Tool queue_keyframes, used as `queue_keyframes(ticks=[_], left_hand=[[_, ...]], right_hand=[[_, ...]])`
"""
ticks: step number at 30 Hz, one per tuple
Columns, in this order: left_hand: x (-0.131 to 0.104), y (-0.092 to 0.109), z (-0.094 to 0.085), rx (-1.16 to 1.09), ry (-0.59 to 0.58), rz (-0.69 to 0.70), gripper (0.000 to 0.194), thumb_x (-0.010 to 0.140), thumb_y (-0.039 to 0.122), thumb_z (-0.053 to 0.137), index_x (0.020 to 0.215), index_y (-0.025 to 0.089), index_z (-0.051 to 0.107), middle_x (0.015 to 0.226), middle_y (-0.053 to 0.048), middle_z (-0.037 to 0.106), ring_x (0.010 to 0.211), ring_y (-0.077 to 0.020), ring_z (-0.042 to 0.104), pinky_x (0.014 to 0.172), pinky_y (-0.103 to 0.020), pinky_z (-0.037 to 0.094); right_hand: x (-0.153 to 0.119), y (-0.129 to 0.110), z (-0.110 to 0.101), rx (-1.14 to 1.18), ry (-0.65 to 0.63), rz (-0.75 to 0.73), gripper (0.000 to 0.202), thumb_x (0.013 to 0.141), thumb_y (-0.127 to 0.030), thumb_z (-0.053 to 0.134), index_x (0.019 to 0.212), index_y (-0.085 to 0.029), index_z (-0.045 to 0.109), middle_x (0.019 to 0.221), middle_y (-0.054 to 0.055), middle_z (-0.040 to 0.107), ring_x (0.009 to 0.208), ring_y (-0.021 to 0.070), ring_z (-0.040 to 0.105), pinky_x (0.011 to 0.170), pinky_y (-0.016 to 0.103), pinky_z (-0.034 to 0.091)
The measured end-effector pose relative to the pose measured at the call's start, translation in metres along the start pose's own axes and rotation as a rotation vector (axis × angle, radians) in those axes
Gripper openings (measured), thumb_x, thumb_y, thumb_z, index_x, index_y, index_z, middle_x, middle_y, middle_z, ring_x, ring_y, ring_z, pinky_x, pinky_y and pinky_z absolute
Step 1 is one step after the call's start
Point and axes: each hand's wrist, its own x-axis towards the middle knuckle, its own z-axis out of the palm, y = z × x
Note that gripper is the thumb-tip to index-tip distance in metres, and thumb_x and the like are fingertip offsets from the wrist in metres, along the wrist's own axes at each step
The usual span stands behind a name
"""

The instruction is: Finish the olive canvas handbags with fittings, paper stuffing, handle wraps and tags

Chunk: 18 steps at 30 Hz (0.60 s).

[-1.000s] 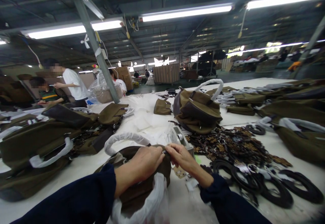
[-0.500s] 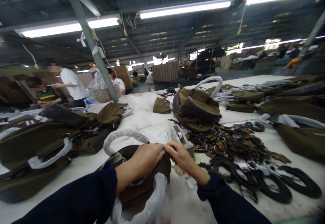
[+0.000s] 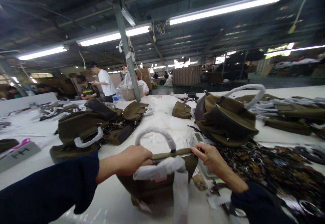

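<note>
An olive-brown handbag (image 3: pixel 157 186) stands upright on the white table right in front of me, its two handles wrapped in white protective film. My left hand (image 3: pixel 133 159) grips the left end of the bag's top edge. At the right end my right hand (image 3: pixel 209 156) pinches the same top edge. One wrapped handle (image 3: pixel 155 134) arches up behind the opening; the other (image 3: pixel 162 168) hangs over the front.
More olive handbags lie at the left (image 3: pixel 81 129) and one stands at centre right (image 3: pixel 225 119). Dark straps and patterned pieces (image 3: pixel 274 166) are heaped at the right. A grey post (image 3: pixel 127 58) rises behind. People (image 3: pixel 103 82) work at the far left.
My hands have spread apart from the middle of the bag to its two ends, and the bag now stands upright. The camera has swung to the left.
</note>
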Motion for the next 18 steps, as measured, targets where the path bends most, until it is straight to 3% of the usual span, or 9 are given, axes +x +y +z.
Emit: queue_keyframes(ticks=[3, 7, 10, 14, 18], left_hand=[[-0.007, -0.002, 0.013, 0.159, 0.038, -0.048, 0.021, 0.095, 0.026, 0.049, 0.095, 0.017, 0.068, 0.091, -0.012, 0.072, 0.083, -0.0301, 0.07, 0.065, -0.033, 0.048], [-0.008, -0.012, 0.044, 0.202, 0.186, -0.034, 0.016, 0.094, 0.021, 0.051, 0.098, 0.017, 0.066, 0.096, -0.01, 0.069, 0.081, -0.0263, 0.069, 0.064, -0.032, 0.05], [-0.011, -0.014, 0.059, 0.276, 0.244, 0.017, 0.016, 0.092, 0.012, 0.05, 0.099, 0.016, 0.064, 0.1, -0.01, 0.066, 0.088, -0.0259, 0.066, 0.072, -0.034, 0.053], [-0.015, -0.013, 0.07, 0.302, 0.226, 0.028, 0.021, 0.089, 0.008, 0.047, 0.105, 0.014, 0.059, 0.103, -0.013, 0.064, 0.089, -0.0279, 0.065, 0.072, -0.037, 0.055], [-0.019, -0.02, 0.071, 0.111, 0.204, -0.026, 0.019, 0.092, 0.014, 0.045, 0.105, 0.016, 0.058, 0.093, -0.009, 0.067, 0.079, -0.025, 0.067, 0.068, -0.033, 0.052]], right_hand=[[0.003, 0.0, 0.001, -0.057, -0.012, -0.017, 0.045, 0.091, -0.055, 0.047, 0.063, -0.021, 0.038, 0.06, -0.003, 0.035, 0.06, 0.0147, 0.038, 0.058, 0.029, 0.026], [0.003, -0.001, 0.003, -0.063, -0.048, 0.005, 0.047, 0.091, -0.06, 0.044, 0.064, -0.021, 0.039, 0.062, -0.002, 0.036, 0.06, 0.0154, 0.038, 0.055, 0.028, 0.028], [0.003, -0.002, 0.005, -0.044, -0.082, 0.023, 0.047, 0.091, -0.062, 0.042, 0.066, -0.022, 0.042, 0.063, -0.002, 0.036, 0.061, 0.0153, 0.04, 0.054, 0.027, 0.03], [0.004, -0.002, 0.007, -0.03, -0.104, 0.059, 0.048, 0.089, -0.064, 0.043, 0.066, -0.022, 0.044, 0.065, -0.002, 0.036, 0.062, 0.0153, 0.041, 0.051, 0.025, 0.032], [0.005, -0.002, 0.01, -0.011, -0.106, 0.071, 0.047, 0.089, -0.064, 0.044, 0.067, -0.022, 0.043, 0.065, -0.002, 0.038, 0.062, 0.0148, 0.043, 0.051, 0.024, 0.034]])
